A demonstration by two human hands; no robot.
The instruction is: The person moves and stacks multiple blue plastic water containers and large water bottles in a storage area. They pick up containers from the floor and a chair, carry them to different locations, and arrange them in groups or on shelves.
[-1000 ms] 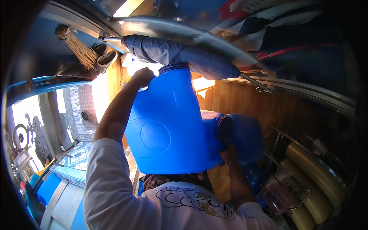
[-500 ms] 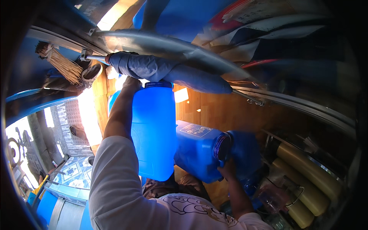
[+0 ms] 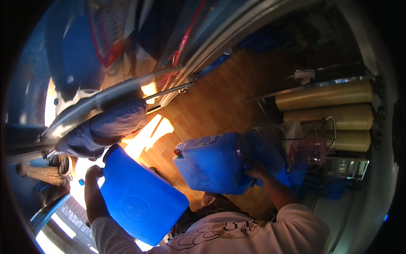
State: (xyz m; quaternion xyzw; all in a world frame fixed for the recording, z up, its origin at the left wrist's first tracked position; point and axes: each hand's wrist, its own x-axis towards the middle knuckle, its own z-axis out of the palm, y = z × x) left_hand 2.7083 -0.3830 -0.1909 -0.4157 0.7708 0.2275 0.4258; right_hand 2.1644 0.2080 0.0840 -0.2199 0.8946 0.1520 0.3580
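Note:
My left hand (image 3: 94,172) is closed by the dark cap of a big blue water jug (image 3: 141,199), which hangs tilted at my left side. The grip itself is partly hidden, but the jug hangs from that hand. A second blue water jug (image 3: 209,163), with a small red tap cap (image 3: 176,152) at its far left corner, lies roughly level on my right. My right hand (image 3: 256,170) is closed at its near right end, beside the large dark cap (image 3: 243,152). Another dark blue shape lies just beyond that hand, too dim to name.
A glass door with a bar wrapped in grey cloth (image 3: 112,127) stands at the left. Wooden flooring (image 3: 203,110) stretches ahead through the doorway. Tan cylinders (image 3: 325,95) and a pinkish clear container (image 3: 306,150) line the right side. A bundle of thin sticks (image 3: 46,174) is at far left.
My view has turned to the right, so the cloth-wrapped bar now sits further left. The left jug has swung from upright to tilted. Both jugs stay in my hands.

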